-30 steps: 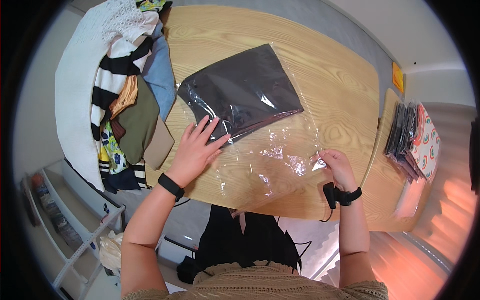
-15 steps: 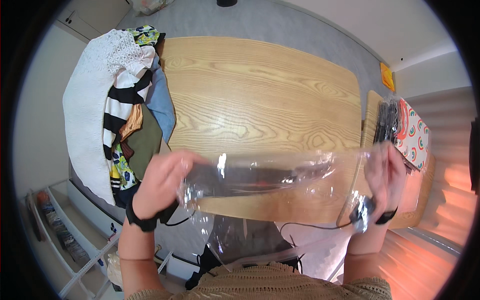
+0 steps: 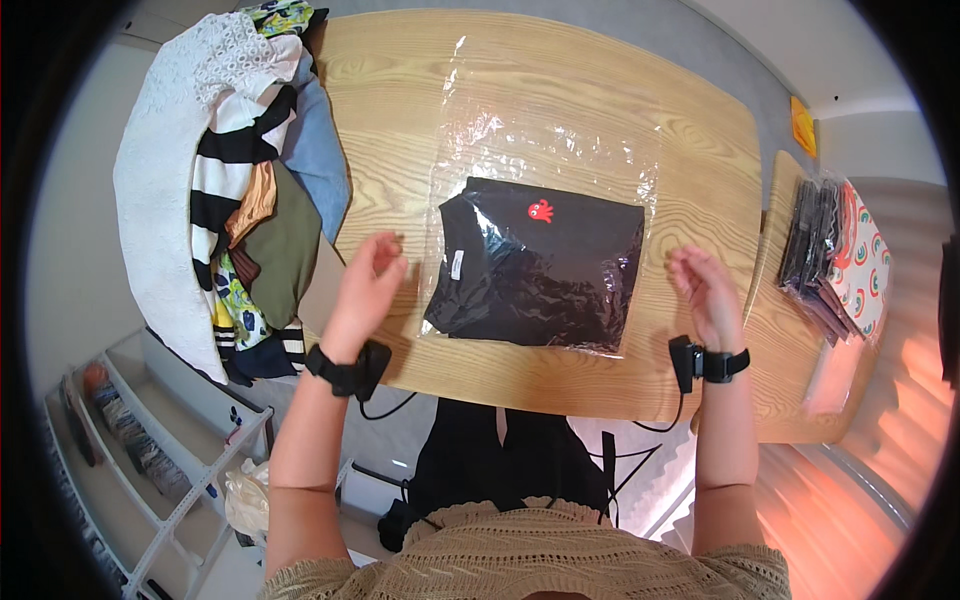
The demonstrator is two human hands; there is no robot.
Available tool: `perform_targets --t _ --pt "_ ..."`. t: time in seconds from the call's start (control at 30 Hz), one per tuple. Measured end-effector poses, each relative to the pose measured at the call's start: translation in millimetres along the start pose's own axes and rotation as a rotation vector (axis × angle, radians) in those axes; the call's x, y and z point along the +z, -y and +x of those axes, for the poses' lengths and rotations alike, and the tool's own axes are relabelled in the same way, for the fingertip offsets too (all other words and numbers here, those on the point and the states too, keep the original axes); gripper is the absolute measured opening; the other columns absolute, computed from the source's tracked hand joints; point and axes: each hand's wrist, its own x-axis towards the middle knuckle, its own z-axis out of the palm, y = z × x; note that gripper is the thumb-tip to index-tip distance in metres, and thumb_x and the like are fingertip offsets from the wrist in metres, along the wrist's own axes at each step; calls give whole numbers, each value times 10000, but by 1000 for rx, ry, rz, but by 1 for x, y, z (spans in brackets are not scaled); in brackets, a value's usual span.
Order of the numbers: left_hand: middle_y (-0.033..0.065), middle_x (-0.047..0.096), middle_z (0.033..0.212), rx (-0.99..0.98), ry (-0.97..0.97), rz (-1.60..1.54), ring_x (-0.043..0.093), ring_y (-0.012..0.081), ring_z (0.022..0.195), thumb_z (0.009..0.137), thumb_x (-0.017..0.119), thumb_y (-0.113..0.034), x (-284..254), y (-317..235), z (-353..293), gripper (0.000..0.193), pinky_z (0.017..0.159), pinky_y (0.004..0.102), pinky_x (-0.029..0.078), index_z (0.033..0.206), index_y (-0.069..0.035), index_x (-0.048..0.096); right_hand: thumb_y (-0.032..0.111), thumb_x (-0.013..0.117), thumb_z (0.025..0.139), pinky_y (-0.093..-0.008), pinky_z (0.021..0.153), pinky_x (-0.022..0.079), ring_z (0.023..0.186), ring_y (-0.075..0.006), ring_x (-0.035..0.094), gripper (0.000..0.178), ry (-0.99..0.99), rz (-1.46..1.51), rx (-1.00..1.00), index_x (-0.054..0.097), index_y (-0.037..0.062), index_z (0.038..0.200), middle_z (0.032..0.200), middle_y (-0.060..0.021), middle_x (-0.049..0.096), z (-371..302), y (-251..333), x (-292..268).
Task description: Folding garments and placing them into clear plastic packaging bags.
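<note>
wooden table (image 3: 390, 130), hands (image 3: 368, 290) (image 3: 711, 298) empty, half-curled

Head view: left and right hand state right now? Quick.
Left hand: open, fingers loosely curled, holding nothing, left of the bagged dark garment.
Right hand: open, fingers slightly bent, holding nothing, right of it.

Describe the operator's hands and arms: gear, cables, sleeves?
Left hand and right hand are gloveless. Each wrist wears a black band: left band, right band, with a blocky black module on the inner side. A thin black cable runs from each: left cable, right cable. Forearms are bare below tan knit sleeves.
</note>
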Motion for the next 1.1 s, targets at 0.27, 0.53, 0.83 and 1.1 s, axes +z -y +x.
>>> perform_targets --t 0.27,0.53,0.83,1.1 --pt "112 597 723 -117 76 227 599 223 674 770 704 -166 33 16 -49 347 637 330 483 1010 17 532 118 558 909 -182 695 464 816 -99 602 188 -63 -123 144 564 8 1062 935 -49 639 -6 -42 17" --pt "39 530 745 -144 108 135 521 118 649 720 736 -29 33 14 -48 372 608 252 452 1015 -11 511 105 641 853 -177 605 419 631 -41 527 138 49 -356 108 596 28 959 737 32 576 1 -46 22" --pt "28 596 816 -76 100 -77 566 115 747 827 663 -110 5 9 1 388 677 246 473 1159 24 512 65 579 879 -199 737 471 824 -97 590 132 13 -60 93 571 11 999 931 -45 636 13 -16 34" --pt "44 616 1056 -132 203 -352 575 106 951 925 562 -247 14 -40 117 364 820 227 445 1199 -11 520 132 574 904 -279 839 494 911 -168 597 211 206 182 219 583 -5 1065 980 -98 626 83 -8 31"
